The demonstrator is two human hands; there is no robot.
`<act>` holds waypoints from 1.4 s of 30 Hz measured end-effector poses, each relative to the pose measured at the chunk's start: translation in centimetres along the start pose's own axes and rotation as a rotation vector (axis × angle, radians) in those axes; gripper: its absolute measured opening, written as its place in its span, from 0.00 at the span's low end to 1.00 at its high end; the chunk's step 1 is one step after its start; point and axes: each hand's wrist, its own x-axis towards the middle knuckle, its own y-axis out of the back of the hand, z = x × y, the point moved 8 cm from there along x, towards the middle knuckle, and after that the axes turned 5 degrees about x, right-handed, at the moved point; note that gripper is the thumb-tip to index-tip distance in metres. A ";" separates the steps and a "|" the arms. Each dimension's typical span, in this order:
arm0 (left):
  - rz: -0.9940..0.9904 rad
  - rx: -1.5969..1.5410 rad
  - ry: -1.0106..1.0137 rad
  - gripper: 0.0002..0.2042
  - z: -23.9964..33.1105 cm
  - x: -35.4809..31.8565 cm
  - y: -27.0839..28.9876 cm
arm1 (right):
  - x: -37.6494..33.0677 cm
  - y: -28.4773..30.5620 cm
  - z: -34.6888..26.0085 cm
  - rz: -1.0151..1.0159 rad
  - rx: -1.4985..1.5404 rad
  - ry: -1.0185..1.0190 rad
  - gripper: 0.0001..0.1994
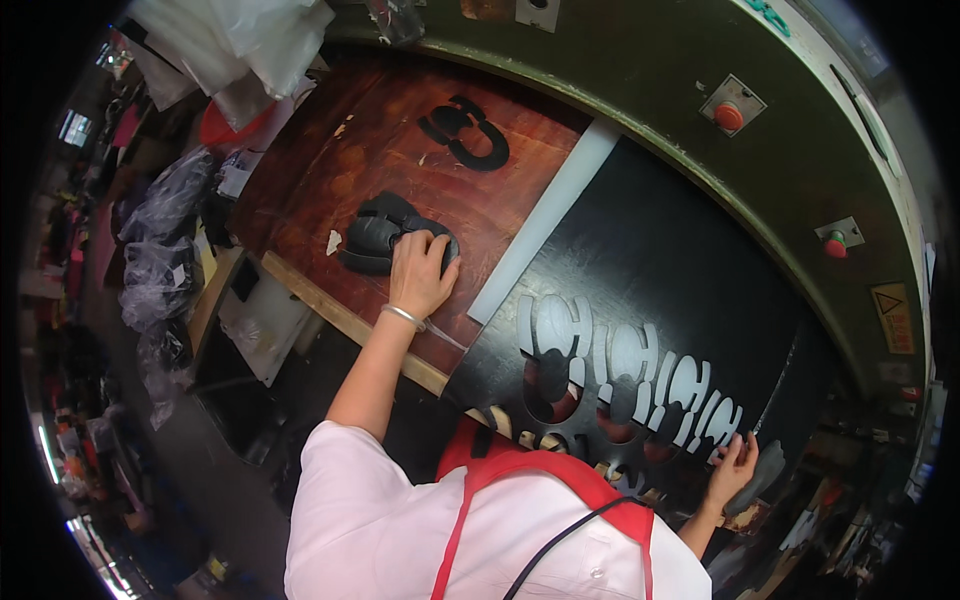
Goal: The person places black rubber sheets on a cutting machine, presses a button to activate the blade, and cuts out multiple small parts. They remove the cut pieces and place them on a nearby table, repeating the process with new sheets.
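My left hand [420, 275] is closed around the right end of a stack of black cut pieces [372, 240] on a reddish-brown board. At the far right, my right hand [735, 470] has its fingers apart, by the last of a row of pale, curved cut pieces [630, 355]. Those pieces lie on a black sheet [680, 250], which has rounded cut-out holes along its near edge. A dark grey rounded piece [762, 472] is beside the right hand, partly behind it. More black cut pieces [465, 135], some horseshoe-shaped, lie farther back on the board [300, 180].
A pale strip [550, 215] runs between board and black sheet. Behind stands a green machine beam [640, 60] with red buttons [728, 116]. Clear plastic bags [165, 250] hang at the left. A wooden rail [350, 320] borders the board's near edge.
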 end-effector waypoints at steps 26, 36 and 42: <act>-0.352 0.053 -0.158 0.28 15.8 -2.7 -7.7 | 1.2 5.3 -0.1 0.114 0.148 0.118 0.34; -0.289 -0.151 -0.069 0.30 14.3 -2.7 -7.9 | -2.5 -28.7 -15.7 -0.446 -0.027 0.306 0.35; -0.290 -0.150 -0.099 0.29 14.5 -1.8 -8.5 | -4.2 -31.6 -16.7 -0.297 -0.344 0.623 0.40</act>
